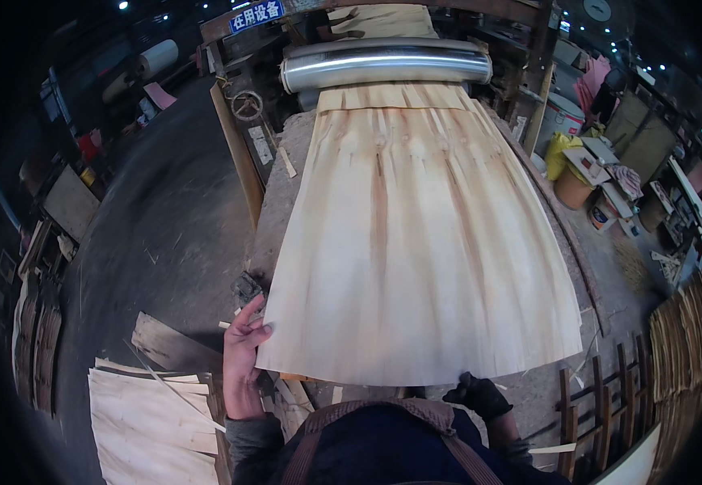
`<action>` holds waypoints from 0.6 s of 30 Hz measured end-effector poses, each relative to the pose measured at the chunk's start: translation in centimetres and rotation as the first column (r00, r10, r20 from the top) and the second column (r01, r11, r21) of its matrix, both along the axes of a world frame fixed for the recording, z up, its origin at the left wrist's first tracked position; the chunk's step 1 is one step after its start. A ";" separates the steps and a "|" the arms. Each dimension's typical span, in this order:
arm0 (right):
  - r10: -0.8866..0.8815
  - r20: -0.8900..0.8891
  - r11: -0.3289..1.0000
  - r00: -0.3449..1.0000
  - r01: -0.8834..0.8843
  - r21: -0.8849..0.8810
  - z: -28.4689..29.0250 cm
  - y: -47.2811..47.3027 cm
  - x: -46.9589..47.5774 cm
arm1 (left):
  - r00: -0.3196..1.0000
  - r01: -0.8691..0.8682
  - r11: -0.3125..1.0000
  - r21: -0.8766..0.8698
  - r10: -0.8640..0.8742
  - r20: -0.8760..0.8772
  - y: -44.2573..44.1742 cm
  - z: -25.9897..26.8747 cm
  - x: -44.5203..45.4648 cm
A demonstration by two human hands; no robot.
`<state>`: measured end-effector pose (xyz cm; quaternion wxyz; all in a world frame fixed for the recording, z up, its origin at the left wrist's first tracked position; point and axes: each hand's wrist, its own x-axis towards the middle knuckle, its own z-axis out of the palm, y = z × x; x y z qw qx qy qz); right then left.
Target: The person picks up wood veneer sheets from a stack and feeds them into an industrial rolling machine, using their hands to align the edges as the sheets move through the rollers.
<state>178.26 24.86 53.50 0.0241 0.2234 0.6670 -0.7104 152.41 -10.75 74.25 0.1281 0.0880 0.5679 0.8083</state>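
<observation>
A long sheet of wood veneer [411, 254] with brown streaks stretches from near my body up to a shiny metal roller [387, 68]. Another veneer piece [396, 96] overlaps its far end, just before the roller. My bare left hand [247, 333] is at the sheet's near left edge, its thumb by the edge and its forefinger extended; whether it grips is unclear. At the near edge, right of the middle, my right hand [478, 395] in a dark glove has its fingers curled by the sheet's rim; its hold is partly hidden.
A handwheel [247, 105] sits left of the roller. Beyond the roller, another person's hands [348, 24] are near more veneer. Stacked veneer [151, 424] lies low left. A metal rack [605, 400] stands low right, with buckets [574, 185] and clutter [623, 182] farther back.
</observation>
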 end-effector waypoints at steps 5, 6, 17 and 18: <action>0.089 -0.320 0.887 0.943 0.072 0.457 4.4 1.3 -5.2 | 1.000 0.002 0.919 -0.393 -0.001 0.004 -0.7 -5.9 -4.3; 0.080 -0.359 0.888 0.930 0.097 0.449 4.3 2.0 -6.9 | 1.000 -0.021 0.835 -0.550 0.026 0.000 -0.6 -7.4 -4.8; -0.407 -0.313 0.706 0.858 0.078 -0.704 4.0 11.0 -28.0 | 0.964 -0.194 0.393 -0.899 -0.093 -0.249 1.0 -22.7 -3.6; -0.383 -0.374 0.723 0.845 0.021 -0.691 3.3 11.7 -28.9 | 0.953 -0.213 0.383 -0.899 -0.123 -0.278 1.3 -22.0 -3.5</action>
